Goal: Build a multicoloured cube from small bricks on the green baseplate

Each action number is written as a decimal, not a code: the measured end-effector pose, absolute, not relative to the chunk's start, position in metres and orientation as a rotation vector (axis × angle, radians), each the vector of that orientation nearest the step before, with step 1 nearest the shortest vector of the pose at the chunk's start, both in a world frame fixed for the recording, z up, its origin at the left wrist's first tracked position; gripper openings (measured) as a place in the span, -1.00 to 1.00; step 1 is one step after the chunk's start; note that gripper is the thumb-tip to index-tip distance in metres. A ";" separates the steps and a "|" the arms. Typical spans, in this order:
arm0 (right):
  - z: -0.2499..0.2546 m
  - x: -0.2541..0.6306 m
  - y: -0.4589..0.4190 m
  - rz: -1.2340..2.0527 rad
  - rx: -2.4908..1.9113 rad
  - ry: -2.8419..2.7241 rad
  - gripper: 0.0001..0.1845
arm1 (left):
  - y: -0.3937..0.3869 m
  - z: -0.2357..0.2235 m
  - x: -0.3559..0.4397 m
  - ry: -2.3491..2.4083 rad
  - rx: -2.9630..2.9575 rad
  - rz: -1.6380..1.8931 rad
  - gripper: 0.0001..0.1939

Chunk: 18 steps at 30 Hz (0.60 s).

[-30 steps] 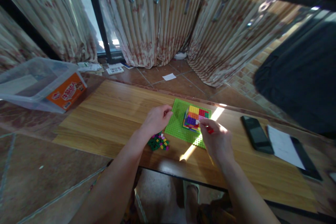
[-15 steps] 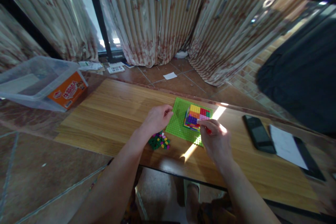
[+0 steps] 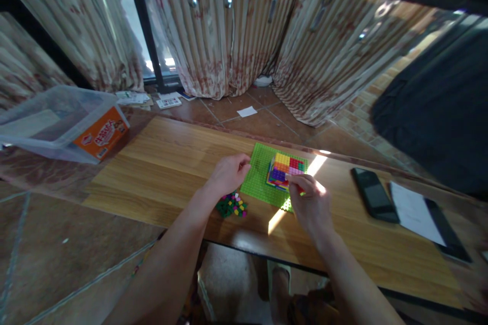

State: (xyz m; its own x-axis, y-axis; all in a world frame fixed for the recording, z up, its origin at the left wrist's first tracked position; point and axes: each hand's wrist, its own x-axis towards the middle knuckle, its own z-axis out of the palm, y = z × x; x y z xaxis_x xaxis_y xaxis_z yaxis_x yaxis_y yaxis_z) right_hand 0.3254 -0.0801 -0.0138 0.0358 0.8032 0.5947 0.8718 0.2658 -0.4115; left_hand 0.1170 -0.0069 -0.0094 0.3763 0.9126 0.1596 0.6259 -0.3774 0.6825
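Observation:
A green studded baseplate lies on the wooden table. A block of many-coloured small bricks stands on it. My left hand rests with curled fingers on the plate's left edge. My right hand is closed at the block's near right corner, pinching a small red brick. A little heap of loose coloured bricks sits just below my left hand.
A clear plastic tub with an orange label stands at the table's far left. A black phone and a dark tablet under white paper lie at the right. Curtains hang behind, with papers on the tiled floor.
My right hand has crept slightly left along the block's near corner, still pinching the red brick. The left hand has stayed on the plate's edge.

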 end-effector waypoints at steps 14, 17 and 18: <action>-0.014 0.277 -0.093 0.195 -1.405 -1.972 -0.82 | 0.002 -0.002 0.097 1.572 2.047 0.823 -0.74; -0.026 0.265 -0.091 0.312 -1.428 -2.092 -0.81 | 0.001 -0.003 0.097 1.556 2.066 0.815 -0.75; -0.029 0.262 -0.090 0.345 -1.440 -2.110 -0.81 | 0.000 -0.004 0.097 1.546 2.073 0.813 -0.75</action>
